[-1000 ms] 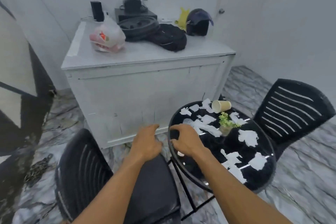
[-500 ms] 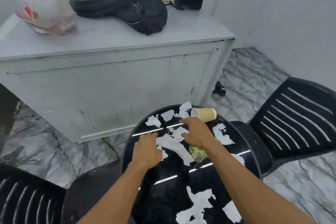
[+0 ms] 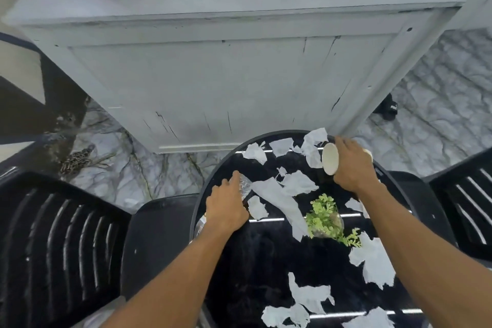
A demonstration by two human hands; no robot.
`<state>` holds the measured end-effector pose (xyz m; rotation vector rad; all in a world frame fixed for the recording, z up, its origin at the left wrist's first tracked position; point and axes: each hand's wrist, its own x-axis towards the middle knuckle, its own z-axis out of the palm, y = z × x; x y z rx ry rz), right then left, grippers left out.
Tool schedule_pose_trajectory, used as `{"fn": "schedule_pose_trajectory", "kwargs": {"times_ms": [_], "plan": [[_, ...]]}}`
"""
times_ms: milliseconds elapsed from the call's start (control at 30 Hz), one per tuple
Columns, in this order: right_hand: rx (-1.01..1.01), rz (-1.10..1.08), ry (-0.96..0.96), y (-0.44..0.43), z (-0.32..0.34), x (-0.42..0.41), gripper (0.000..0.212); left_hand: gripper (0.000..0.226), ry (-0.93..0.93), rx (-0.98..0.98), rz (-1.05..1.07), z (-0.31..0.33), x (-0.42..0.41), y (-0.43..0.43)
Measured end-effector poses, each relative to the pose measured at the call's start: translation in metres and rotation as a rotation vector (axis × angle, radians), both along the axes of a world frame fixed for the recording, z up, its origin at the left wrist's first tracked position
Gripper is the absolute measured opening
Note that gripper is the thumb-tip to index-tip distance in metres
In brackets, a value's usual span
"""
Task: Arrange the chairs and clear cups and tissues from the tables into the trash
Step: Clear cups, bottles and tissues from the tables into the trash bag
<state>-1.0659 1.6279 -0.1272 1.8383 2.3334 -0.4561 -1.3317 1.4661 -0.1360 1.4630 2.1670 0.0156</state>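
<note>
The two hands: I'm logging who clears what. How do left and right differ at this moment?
The right hand grips a paper cup tipped on its side; the left hand lies against a clear crinkled thing, grip unclear. The right hand is at the far rim of the black round table; the left hand is nearer, by its left rim. Both are over it among torn tissues.

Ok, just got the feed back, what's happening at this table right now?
A person is clearing the round black table. The right hand grips the paper cup, which is tipped on its side near the far edge. The left hand is on a crinkly clear item beside a long tissue strip; whether it grips it is unclear. Torn tissue pieces lie scattered around a small green plant. No trash bin is in view.
</note>
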Motion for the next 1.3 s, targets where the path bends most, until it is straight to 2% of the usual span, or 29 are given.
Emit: {"fn": "schedule_pose_trajectory", "kwargs": {"times_ms": [100, 200, 367, 467, 600, 667, 767, 1067, 1167, 1300], "plan": [[0.018, 0.006, -0.072, 0.01, -0.012, 0.006, 0.087, 0.095, 0.027, -0.025, -0.003, -0.007, -0.003, -0.001], [0.065, 0.018, -0.065, 0.013, -0.013, 0.002, 0.07, 0.092, 0.023, 0.004, -0.017, -0.01, -0.004, -0.001], [0.127, 0.121, -0.037, -0.002, 0.01, -0.03, 0.065, 0.089, -0.015, 0.109, -0.007, 0.004, -0.01, -0.003], [0.154, 0.166, 0.051, -0.02, 0.035, -0.063, 0.07, 0.087, -0.056, 0.211, 0.014, 0.025, -0.023, -0.008], [0.197, 0.226, 0.156, -0.058, 0.07, -0.122, 0.061, 0.085, -0.076, 0.35, 0.06, 0.059, -0.058, -0.03], [0.214, 0.263, 0.178, -0.083, 0.087, -0.16, 0.056, 0.081, -0.098, 0.405, 0.093, 0.078, -0.086, -0.049], [0.266, 0.329, 0.204, -0.126, 0.117, -0.227, 0.053, 0.089, -0.115, 0.46, 0.145, 0.11, -0.139, -0.087], [0.326, 0.615, 0.453, -0.289, 0.182, -0.484, 0.068, 0.085, 0.14, 0.663, 0.447, 0.213, -0.336, -0.281], [0.319, 0.775, 0.517, -0.352, 0.188, -0.567, 0.073, 0.075, 0.205, 0.658, 0.593, 0.221, -0.399, -0.363], [0.265, 1.011, 0.502, -0.428, 0.183, -0.659, 0.077, 0.079, 0.186, 0.583, 0.744, 0.205, -0.457, -0.457]]}}
